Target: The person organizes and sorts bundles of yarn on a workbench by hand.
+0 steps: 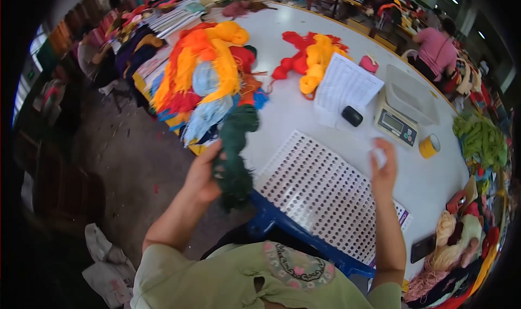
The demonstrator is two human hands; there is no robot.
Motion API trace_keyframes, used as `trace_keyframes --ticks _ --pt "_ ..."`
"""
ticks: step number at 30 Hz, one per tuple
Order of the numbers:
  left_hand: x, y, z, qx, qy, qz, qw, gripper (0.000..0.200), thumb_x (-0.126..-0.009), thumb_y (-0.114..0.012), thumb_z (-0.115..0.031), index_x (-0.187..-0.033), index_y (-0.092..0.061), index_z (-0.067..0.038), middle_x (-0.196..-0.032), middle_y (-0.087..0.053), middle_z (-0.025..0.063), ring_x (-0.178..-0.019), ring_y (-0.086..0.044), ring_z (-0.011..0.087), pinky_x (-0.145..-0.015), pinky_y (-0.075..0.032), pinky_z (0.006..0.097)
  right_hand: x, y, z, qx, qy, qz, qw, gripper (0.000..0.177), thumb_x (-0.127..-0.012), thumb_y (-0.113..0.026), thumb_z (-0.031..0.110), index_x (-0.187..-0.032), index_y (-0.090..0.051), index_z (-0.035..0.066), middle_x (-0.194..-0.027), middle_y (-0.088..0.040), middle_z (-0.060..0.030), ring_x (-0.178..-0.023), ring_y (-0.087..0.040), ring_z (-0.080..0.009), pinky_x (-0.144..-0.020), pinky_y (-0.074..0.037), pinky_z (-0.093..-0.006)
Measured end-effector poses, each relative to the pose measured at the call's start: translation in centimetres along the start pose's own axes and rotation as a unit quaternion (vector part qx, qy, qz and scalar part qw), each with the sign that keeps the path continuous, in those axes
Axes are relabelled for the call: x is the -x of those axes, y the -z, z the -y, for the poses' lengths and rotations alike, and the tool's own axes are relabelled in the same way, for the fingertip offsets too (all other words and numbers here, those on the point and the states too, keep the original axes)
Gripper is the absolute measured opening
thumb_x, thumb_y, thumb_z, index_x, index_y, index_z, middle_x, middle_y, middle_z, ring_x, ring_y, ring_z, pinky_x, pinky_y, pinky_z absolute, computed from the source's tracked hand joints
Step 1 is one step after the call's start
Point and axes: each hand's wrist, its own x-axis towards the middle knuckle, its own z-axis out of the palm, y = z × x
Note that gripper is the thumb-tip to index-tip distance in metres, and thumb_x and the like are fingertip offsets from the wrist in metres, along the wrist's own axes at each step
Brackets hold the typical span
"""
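My left hand [205,174] is closed around a dark green hank of yarn [236,151], held up at the table's left edge. Over the right part of the table, my right hand [384,165] is raised with bent fingers, pinching a small white piece [380,157] that is too blurred to name. Below and between my hands lies a white sheet with rows of dark round dots [320,184]. Just above my right hand are a digital scale [399,123] with a clear plastic tray [415,92] and a black rounded object [352,116].
Heaped yarn in orange, yellow and blue [203,75] covers the table's far left. Red and yellow hanks [312,62] lie beside a printed paper [347,84]. A yellow tape roll [429,146], a phone [423,249] and more yarn [453,238] line the right side. Other people sit and stand beyond.
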Motion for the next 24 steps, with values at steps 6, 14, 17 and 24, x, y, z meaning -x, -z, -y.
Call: trace_keyframes --ticks 6,14,17,24 --pt "2.0 -0.4 1.9 -0.117 -0.066 0.105 0.985 0.015 -0.097 -0.055 -0.022 -0.099 -0.059 -0.009 -0.081 -0.061 0.0000 -0.064 -0.055 0.0070 -0.058 -0.046 0.0219 3.3 -12.1 16.8 -0.225 -0.021 0.195 0.954 0.048 -0.083 -0.068 0.005 -0.126 -0.045 0.004 -0.118 -0.054 -0.0127 -0.103 -0.058 -0.0238 -0.089 -0.046 -0.0360" --pt "4.8 7.3 -3.4 -0.753 -0.459 -0.051 0.469 0.042 -0.095 -0.058 -0.021 -0.130 -0.050 0.001 -0.124 -0.060 0.0134 -0.115 -0.055 0.0213 -0.099 -0.042 0.0355 3.3 -18.0 17.5 -0.160 -0.128 0.039 0.978 0.045 -0.074 -0.063 -0.007 -0.115 -0.046 0.002 -0.100 -0.049 -0.0096 -0.092 -0.055 -0.0215 -0.078 -0.045 -0.0312" --pt "4.6 8.6 -3.4 -0.487 -0.313 0.151 0.802 0.051 -0.096 -0.056 -0.023 -0.139 -0.041 0.000 -0.140 -0.046 0.0167 -0.128 -0.045 0.0243 -0.105 -0.035 0.0374 2.7 -20.2 19.0 -0.123 0.012 0.036 0.992 0.046 -0.073 -0.061 -0.007 -0.116 -0.045 0.001 -0.104 -0.046 -0.0143 -0.091 -0.055 -0.0257 -0.077 -0.046 -0.0344" --pt "4.2 7.7 -0.9 -0.164 -0.187 0.133 0.959 0.040 -0.099 -0.047 -0.011 -0.137 -0.037 -0.002 -0.125 -0.055 0.0124 -0.114 -0.055 0.0176 -0.098 -0.045 0.0328 4.4 -19.9 21.5 -0.217 -0.020 0.181 0.959 0.046 -0.081 -0.062 -0.001 -0.124 -0.051 0.006 -0.115 -0.047 -0.0114 -0.090 -0.059 -0.0186 -0.070 -0.051 -0.0269"
